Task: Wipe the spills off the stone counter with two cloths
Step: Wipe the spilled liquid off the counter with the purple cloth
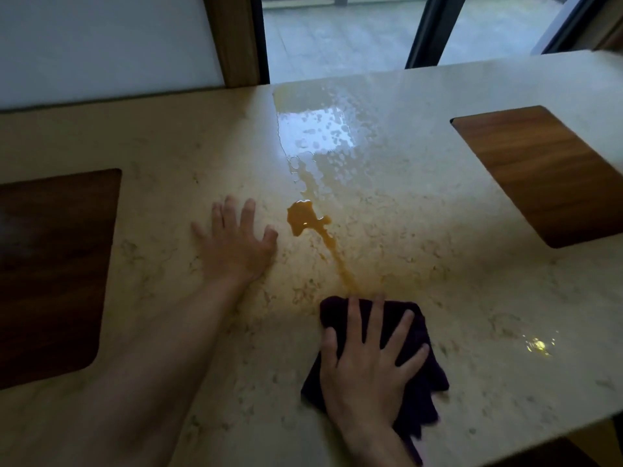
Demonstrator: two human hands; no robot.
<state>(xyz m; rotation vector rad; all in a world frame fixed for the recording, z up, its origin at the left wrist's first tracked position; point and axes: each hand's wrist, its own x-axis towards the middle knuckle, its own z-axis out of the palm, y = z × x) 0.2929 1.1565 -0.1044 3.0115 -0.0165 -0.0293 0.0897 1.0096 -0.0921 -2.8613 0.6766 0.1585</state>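
An orange-brown spill (pixel 305 219) pools in the middle of the cream stone counter (pixel 438 281), and a thin trail runs from it down to a dark purple cloth (pixel 413 335). My right hand (pixel 367 362) presses flat on that cloth with its fingers spread. My left hand (pixel 236 241) rests flat on the bare stone, left of the pool, holding nothing. Behind the pool a wide wet patch (pixel 323 136) of clear liquid and droplets shines up to the counter's back edge. Only one cloth is in view.
Two dark wooden insets sit in the counter, one at the left (pixel 50 274) and one at the right (pixel 546 173). A small bright glint (pixel 537 343) lies on the stone at the right. A window (pixel 337 32) and a white wall panel (pixel 101 42) stand behind the counter.
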